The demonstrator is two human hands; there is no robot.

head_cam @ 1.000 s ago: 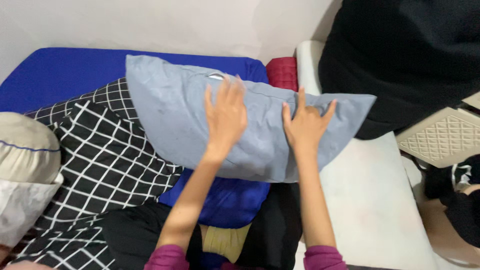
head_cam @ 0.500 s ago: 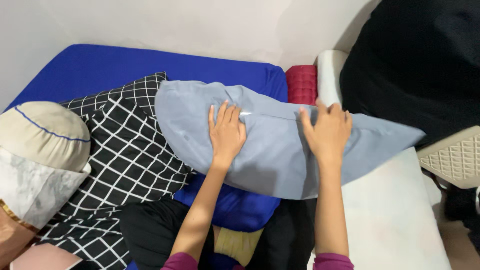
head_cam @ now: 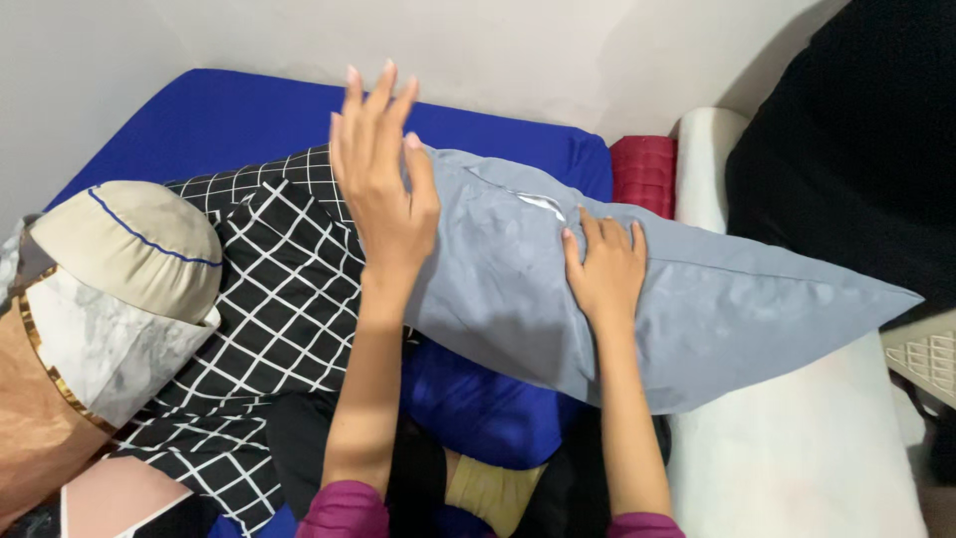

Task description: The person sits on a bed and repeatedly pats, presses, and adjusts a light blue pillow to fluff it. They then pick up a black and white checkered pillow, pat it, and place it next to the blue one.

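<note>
A grey-blue pillow [head_cam: 697, 309] lies across a blue mattress [head_cam: 199, 125], its right corner reaching over a white cushion [head_cam: 797, 458]. My right hand [head_cam: 602, 264] rests flat on the pillow's middle, fingers together, just below a small opening in its top seam. My left hand [head_cam: 383, 184] is lifted above the pillow's left end with fingers spread and straight, holding nothing. Under that hand lies a black pillow with a white grid [head_cam: 269, 299].
A beige bolster with a marbled wrap [head_cam: 119, 289] sits at the left. A dark red cushion [head_cam: 644, 171] is wedged at the wall. A large black cloth mass [head_cam: 856, 149] fills the upper right. A black garment [head_cam: 309, 438] lies near my arms.
My left hand has lifted off the pillow and moved left with fingers spread. My right hand slid left along the pillow. The view has shifted left, and the pillow now lies further right.
</note>
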